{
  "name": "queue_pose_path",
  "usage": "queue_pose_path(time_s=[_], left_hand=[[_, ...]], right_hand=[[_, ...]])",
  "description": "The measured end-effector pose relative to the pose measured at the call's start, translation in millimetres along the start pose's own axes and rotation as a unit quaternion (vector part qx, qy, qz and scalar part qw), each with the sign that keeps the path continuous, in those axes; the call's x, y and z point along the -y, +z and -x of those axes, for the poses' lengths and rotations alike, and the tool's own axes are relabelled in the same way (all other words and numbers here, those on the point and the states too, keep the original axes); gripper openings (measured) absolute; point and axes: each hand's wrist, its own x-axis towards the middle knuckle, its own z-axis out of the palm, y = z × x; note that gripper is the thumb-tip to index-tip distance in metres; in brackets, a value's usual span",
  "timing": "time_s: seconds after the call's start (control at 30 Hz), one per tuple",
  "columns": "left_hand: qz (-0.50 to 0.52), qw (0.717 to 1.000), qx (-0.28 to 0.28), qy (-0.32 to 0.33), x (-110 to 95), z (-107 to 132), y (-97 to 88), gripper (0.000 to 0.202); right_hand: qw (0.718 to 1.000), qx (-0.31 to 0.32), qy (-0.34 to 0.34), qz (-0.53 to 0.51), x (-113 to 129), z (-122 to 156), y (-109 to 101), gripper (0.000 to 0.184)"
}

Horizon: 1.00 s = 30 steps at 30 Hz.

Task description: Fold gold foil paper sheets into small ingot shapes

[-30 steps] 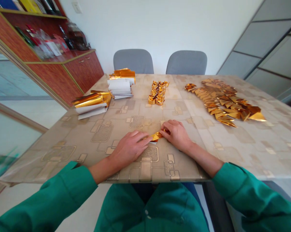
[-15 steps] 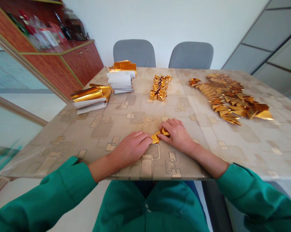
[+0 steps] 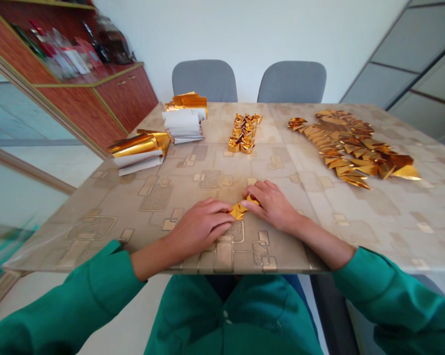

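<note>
A small folded piece of gold foil paper [image 3: 239, 211] rests on the patterned tabletop close to the front edge. My left hand [image 3: 203, 223] grips its left end between thumb and fingers. At the other end, my right hand [image 3: 270, 204] is closed round it, with the fingers curled over the far side and the thumb in front. The fingers cover both ends, so only the middle of the folded paper shows fully. Two joined rows of folded gold foil pieces [image 3: 244, 133] stand farther back, beyond my hands.
Gold foil sheets with white backs lie in a left stack [image 3: 139, 148] and a back stack [image 3: 185, 121]. Many pointed folded gold pieces [image 3: 348, 145] spread over the table's right side. Two grey chairs [image 3: 204, 81] stand behind the table [image 3: 178, 182]; a wooden cabinet [image 3: 122, 96] is at back left.
My left fingers have shifted slightly and loosened over the folded paper, so more of its middle shows. My right hand has barely moved, its thumb a little higher.
</note>
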Motion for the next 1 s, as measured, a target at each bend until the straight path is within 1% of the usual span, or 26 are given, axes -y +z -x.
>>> queue_pose_path(time_s=[0.07,0.13,0.2,0.27,0.33,0.47,0.57,0.67,0.73,0.8,0.87,0.93,1.0], left_hand=[[0.021,0.996,-0.01,-0.082,0.3,-11.8,1.1,0.024],[-0.001,0.987,-0.013,-0.163,1.1,-23.9,3.3,0.025],[-0.013,0.979,-0.006,-0.205,1.5,-33.3,5.4,0.027],[-0.004,0.979,0.009,-0.206,1.2,-38.3,6.6,0.02],[0.013,0.982,0.019,-0.187,0.3,-39.7,6.5,0.014],[0.041,0.986,0.015,-0.162,-1.9,-39.4,4.4,0.008],[0.074,0.979,0.005,-0.189,-2.3,-42.0,2.8,0.004],[0.12,0.969,0.006,-0.214,-0.6,-46.5,1.3,0.012],[0.14,0.967,0.023,-0.213,1.9,-49.3,0.5,0.012],[0.163,0.963,0.035,-0.21,5.2,-51.1,0.5,0.019],[0.193,0.958,0.028,-0.212,8.4,-51.5,1.7,0.02],[0.214,0.954,0.015,-0.211,10.1,-50.6,3.5,0.015],[0.21,0.957,-0.007,-0.201,9.9,-49.4,4.5,0.011]], right_hand=[[0.999,0.006,-0.004,-0.035,-6.1,-3.2,0.7,0.021],[0.998,0.009,-0.003,-0.056,-10.7,-6.1,1.5,0.01],[0.998,0.009,-0.009,-0.063,-12.9,-8.1,1.5,0.005],[0.998,0.007,-0.019,-0.063,-13.0,-9.3,0.3,0.004],[0.997,0.01,-0.025,-0.067,-12.1,-10.3,-1.8,0.003],[0.995,0.029,-0.041,-0.083,-10.6,-12.2,-5.7,0.008],[0.995,0.024,-0.055,-0.085,-9.2,-12.1,-5.9,0.011],[0.994,0.008,-0.065,-0.09,-6.9,-10.5,-3.6,0.012],[0.993,-0.008,-0.074,-0.093,-5.6,-9.3,-1.6,0.012],[0.992,-0.029,-0.087,-0.091,-4.8,-8.3,0.3,0.011],[0.99,-0.052,-0.101,-0.086,-4.4,-7.5,1.9,0.012],[0.988,-0.068,-0.107,-0.082,-4.2,-6.9,2.8,0.014],[0.988,-0.082,-0.103,-0.086,-4.2,-6.8,1.4,0.014]])
